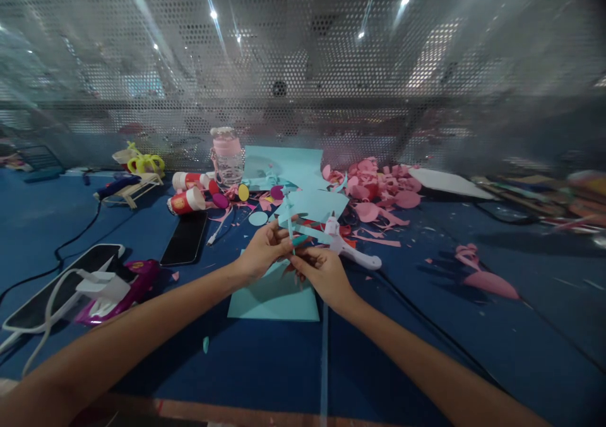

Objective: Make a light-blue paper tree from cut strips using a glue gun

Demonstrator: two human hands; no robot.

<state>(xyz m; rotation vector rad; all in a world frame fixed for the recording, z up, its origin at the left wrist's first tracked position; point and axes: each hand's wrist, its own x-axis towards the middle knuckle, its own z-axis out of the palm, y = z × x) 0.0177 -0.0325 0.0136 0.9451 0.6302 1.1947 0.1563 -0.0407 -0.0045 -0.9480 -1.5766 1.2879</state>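
My left hand [264, 250] pinches a thin light-blue strip piece [290, 222], which looks like craft foam or paper, with narrow bands sticking up and out sideways. My right hand [327, 274] meets it at the lower end of the same piece, fingers closed and fingertips close to the left ones. Exactly where each fingertip grips is partly hidden. Beneath both hands lies a light-blue sheet [273, 300] flat on the blue table. A white glue gun [360, 254] with a black cord rests just right of the hands.
Pink cut scraps [379, 187] pile up behind on the right. Light-blue sheets [284, 162] and a pink-lidded bottle [228, 155] stand at the back, near tipped paper cups [188, 201]. Left lie a black phone [185, 237] and a white charger [103, 286]. A perforated metal panel [303, 54] rises behind.
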